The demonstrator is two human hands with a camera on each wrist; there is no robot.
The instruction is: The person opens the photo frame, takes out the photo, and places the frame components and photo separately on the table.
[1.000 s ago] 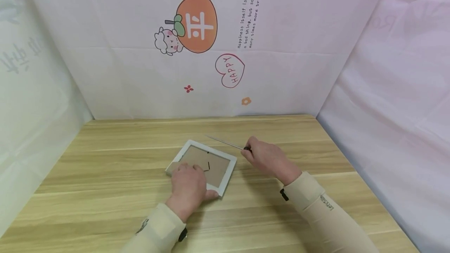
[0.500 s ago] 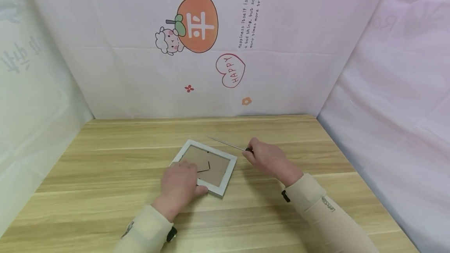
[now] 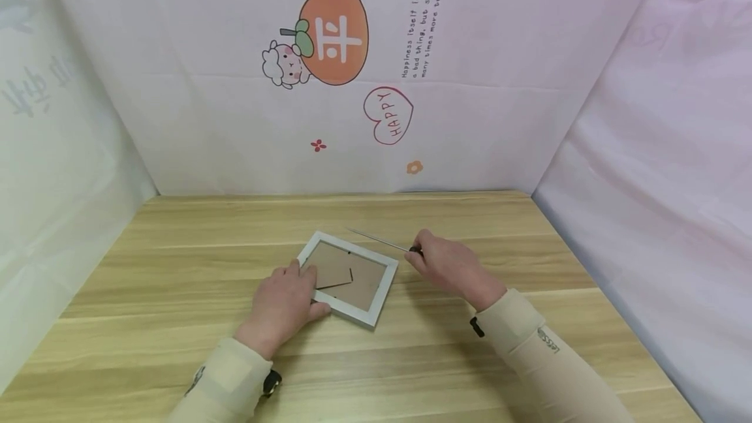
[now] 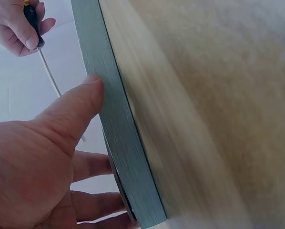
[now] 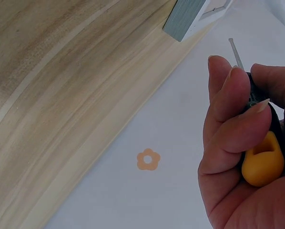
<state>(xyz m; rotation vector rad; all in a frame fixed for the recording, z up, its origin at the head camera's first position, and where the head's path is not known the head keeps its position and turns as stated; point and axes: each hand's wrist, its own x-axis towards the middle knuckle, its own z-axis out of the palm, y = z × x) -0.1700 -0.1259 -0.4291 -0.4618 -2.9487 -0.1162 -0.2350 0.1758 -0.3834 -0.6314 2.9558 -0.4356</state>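
A picture frame point(image 3: 364, 318) with a pale grey-white border lies back side up on the table, turned at an angle. Its brown backing board point(image 3: 346, 266) shows, with a dark bent line and small dark tabs near its edges. My left hand point(image 3: 282, 305) holds the frame's left corner, thumb against the near side edge and fingers over the back; that corner is partly hidden. To the right, my right hand point(image 3: 449, 266) grips a screwdriver point(image 5: 262, 164) by its black and yellow handle. Its thin metal shaft point(image 3: 378, 239) points left above the frame's far edge, apart from it.
The wood-grain table point(image 3: 147, 266) reaches back to a white printed cloth point(image 3: 235, 129) hanging behind it. More white cloth hangs at the left and right sides. Both wrists carry black straps over beige sleeves.
My left hand has slid left from over the backing board to the frame's left corner, uncovering more of the board and the dark line. The right hand and screwdriver have stayed nearly still.
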